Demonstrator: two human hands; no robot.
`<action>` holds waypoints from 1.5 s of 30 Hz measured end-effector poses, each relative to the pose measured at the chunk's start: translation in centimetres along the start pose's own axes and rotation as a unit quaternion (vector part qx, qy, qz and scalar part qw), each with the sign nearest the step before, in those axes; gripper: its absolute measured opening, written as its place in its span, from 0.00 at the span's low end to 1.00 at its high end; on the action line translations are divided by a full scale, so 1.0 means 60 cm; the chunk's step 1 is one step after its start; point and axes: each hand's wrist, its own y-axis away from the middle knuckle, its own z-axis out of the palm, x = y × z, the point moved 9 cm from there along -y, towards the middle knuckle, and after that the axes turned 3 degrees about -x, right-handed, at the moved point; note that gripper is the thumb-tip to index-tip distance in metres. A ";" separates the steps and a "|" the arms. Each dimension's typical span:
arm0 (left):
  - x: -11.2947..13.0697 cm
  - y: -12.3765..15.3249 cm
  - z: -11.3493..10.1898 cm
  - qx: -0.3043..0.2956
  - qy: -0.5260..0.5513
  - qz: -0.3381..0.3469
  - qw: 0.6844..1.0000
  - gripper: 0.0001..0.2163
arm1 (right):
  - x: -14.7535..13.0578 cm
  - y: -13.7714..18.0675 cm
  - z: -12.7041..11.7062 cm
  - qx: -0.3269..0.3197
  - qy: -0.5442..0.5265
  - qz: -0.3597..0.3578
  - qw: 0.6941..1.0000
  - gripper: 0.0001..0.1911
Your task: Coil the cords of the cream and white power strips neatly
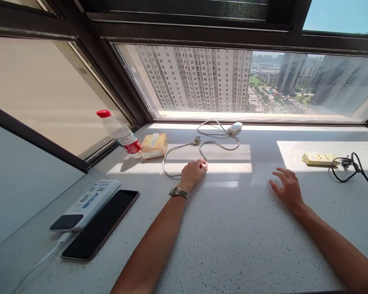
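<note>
Grey cord point(163, 163) is pinched in the curled left hand point(192, 174), its plug point(197, 141) just beyond that hand, its socket point(234, 128) farther off rightward; the right hand point(288, 188), fingers loosely spread, holds nothing

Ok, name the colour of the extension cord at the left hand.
The extension cord is light grey; the head view shows it.

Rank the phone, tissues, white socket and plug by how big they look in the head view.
Largest to smallest:
1. phone, though it lies nearest the camera
2. tissues
3. white socket
4. plug
</note>
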 end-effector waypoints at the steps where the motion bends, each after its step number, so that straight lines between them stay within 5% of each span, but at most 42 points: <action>1: 0.003 0.001 0.000 0.003 0.003 0.000 1.000 0.12 | -0.003 0.001 -0.003 0.008 -0.009 -0.005 1.000 0.20; 7: 0.050 0.018 0.020 -0.019 0.055 0.069 0.996 0.09 | -0.012 0.001 -0.015 0.050 -0.062 -0.044 0.996 0.19; 14: 0.208 0.104 0.090 -0.119 0.104 0.196 0.968 0.06 | -0.021 0.000 -0.004 -0.009 -0.122 -0.034 0.992 0.22; 18: 0.303 0.193 0.127 -0.164 0.136 0.342 0.915 0.10 | -0.069 0.008 -0.004 -0.056 -0.181 -0.117 0.975 0.28; 23: 0.359 0.273 0.115 -0.209 0.206 0.505 0.812 0.15 | -0.161 0.038 -0.006 -0.162 -0.292 -0.291 0.896 0.31; 26: 0.341 0.244 0.079 -0.198 0.195 0.516 0.810 0.13 | -0.158 0.043 0.010 -0.238 -0.286 -0.284 0.883 0.34; 30: 0.231 0.113 0.022 -0.027 0.048 0.335 0.941 0.13 | -0.082 0.026 0.021 -0.266 -0.170 -0.182 0.931 0.33; 32: 0.183 0.076 0.029 -0.054 -0.015 0.299 0.953 0.16 | -0.035 0.013 0.010 -0.239 -0.099 -0.116 0.959 0.32; 36: 0.148 0.066 0.058 -0.164 -0.019 0.348 0.923 0.28 | 0.014 -0.003 -0.035 -0.132 -0.035 -0.034 0.990 0.30; 39: 0.143 0.068 0.056 -0.183 0.004 0.360 0.915 0.26 | -0.014 0.002 -0.039 -0.130 -0.073 -0.061 0.987 0.31; 45: 0.124 0.050 0.060 -0.158 0.014 0.336 0.928 0.20 | -0.133 0.061 0.017 -0.391 -0.162 -0.170 0.890 0.27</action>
